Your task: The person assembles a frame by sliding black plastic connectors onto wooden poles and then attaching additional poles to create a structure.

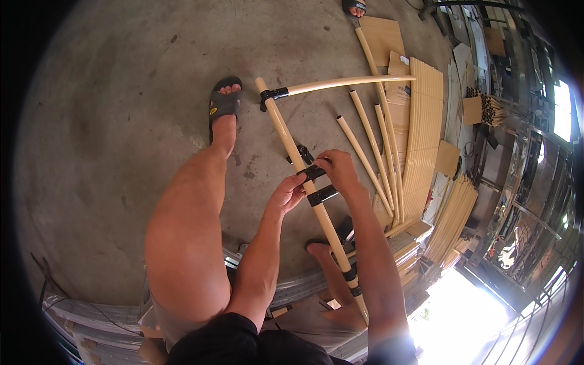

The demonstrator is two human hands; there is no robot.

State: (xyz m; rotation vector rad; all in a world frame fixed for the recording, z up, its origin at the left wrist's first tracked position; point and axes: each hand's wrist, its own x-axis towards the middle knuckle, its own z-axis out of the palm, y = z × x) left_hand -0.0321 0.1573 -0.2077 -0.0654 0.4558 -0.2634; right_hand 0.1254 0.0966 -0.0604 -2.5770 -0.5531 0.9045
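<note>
A long beige pipe [281,125] runs slantwise in front of me, with several black pipe joints along it. My left hand [288,193] is closed on one black pipe joint [312,174] at mid-length, its thumb on the joint's left side. From the right, my right hand [338,169] pinches the same joint with bent fingers. Just below sits a second black joint [322,194], its open socket turned to the right. Near the far end, another black joint [273,95] carries a beige cross pipe [340,81] that extends right. A loose black fitting [300,154] shows behind the long pipe.
Several loose beige pipes [372,152] lie on the concrete floor to the right, beside a wide row of beige pipes [424,115] and cardboard [382,39]. Metal racks [517,158] line the right side. My sandalled foot [225,103] is left of the frame; another person's foot [354,7] shows at the top.
</note>
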